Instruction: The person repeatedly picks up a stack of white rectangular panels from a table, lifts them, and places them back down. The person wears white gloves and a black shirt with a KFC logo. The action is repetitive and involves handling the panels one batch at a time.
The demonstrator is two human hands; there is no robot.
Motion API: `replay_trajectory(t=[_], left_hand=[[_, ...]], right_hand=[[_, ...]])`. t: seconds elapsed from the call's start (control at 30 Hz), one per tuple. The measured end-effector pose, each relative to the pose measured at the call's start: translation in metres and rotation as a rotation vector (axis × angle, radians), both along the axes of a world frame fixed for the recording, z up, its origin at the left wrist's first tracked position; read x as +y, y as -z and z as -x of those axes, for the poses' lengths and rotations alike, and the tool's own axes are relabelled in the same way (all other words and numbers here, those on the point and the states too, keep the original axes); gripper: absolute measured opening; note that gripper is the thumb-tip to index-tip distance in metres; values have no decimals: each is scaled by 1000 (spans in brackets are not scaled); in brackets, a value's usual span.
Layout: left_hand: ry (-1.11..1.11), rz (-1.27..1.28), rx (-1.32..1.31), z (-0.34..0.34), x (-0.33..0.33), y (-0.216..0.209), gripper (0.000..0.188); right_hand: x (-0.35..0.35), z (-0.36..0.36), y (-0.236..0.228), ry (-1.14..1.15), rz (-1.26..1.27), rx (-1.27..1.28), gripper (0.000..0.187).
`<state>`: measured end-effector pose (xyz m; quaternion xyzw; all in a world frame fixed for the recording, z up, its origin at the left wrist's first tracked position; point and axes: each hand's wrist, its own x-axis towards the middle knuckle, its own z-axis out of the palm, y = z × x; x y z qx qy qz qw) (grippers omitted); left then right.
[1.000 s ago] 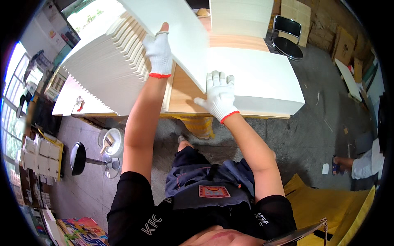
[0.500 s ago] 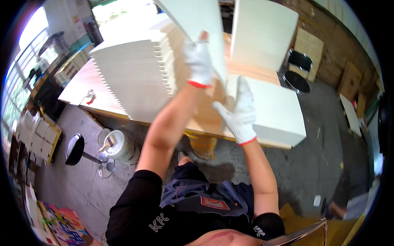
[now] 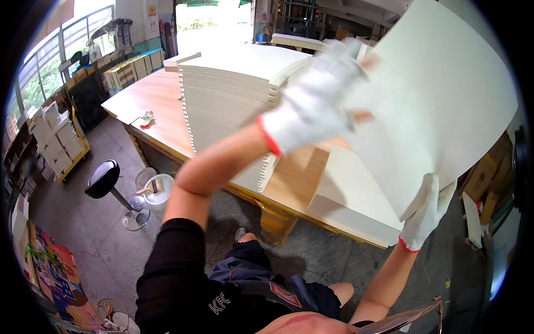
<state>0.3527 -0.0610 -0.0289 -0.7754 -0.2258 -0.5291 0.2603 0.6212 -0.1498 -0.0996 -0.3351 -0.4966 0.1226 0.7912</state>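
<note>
A large white sheet (image 3: pixel 445 94) stands tilted over the right part of the workbench, its upper part bending away. My right hand (image 3: pixel 425 217), in a white knit glove with a red cuff, grips its lower edge near the bench's right corner. My left hand (image 3: pixel 311 97), gloved alike with bare fingertips showing, is raised at the sheet's left side. Its fingers are apart and blurred; whether they touch the sheet I cannot tell. Left of it rises a tall stack of white sheets (image 3: pixel 222 106) with staggered edges. A lower white stack (image 3: pixel 356 189) lies under the tilted sheet.
The wood-topped workbench (image 3: pixel 300 172) runs across in front of me. A small red-handled tool (image 3: pixel 146 120) lies on its left end. On the floor at left stand a black stool (image 3: pixel 104 179) and a white bucket (image 3: pixel 158 195) with a brush across it.
The white sheet has swung to the right and tilted over the lower stack. My right hand went from open above that stack to the sheet's edge. My left hand moved right; the view shifted.
</note>
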Motion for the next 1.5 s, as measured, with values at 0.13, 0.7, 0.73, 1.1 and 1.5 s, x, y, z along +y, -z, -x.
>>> replay_trajectory(t=[0.13,0.7,0.73,1.1,1.5], left_hand=[[293,710,-268,90,6,-36,64],[-733,826,114,305,69,-55,49],[-678,913,33,301,61,-56,48],[-424,1039,-19,336,56,-59,35],[-415,1001,-43,334,54,-56,29]], right_hand=[[23,26,-48,-96,-26,-97,58],[211,196,-111,11,699,-1119,67],[205,193,-105,145,609,-1168,65],[132,195,-101,-211,75,-1159,41],[125,205,-94,-226,171,-1117,34]])
